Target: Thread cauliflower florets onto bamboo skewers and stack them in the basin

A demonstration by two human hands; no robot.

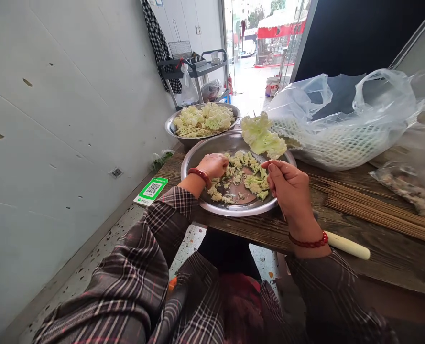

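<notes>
My right hand [287,184] pinches a thin skewer just below the cauliflower pieces [264,136] threaded on it. That skewered cauliflower is held up over the right rim of a wide metal basin [239,210]. Inside the basin lie loose cauliflower florets [257,184] and small crumbs. My left hand [215,166] is over the basin's left side, its fingers curled closed beside the florets. What those fingers hold, if anything, is hidden.
Behind stands a second metal bowl [167,126] heaped with skewered cauliflower. Bare skewers [370,203] lie on the wooden table [248,234] at right, near a pale handle [348,244]. Plastic bags [344,138] sit at back right. A green QR-code card [151,190] is at left.
</notes>
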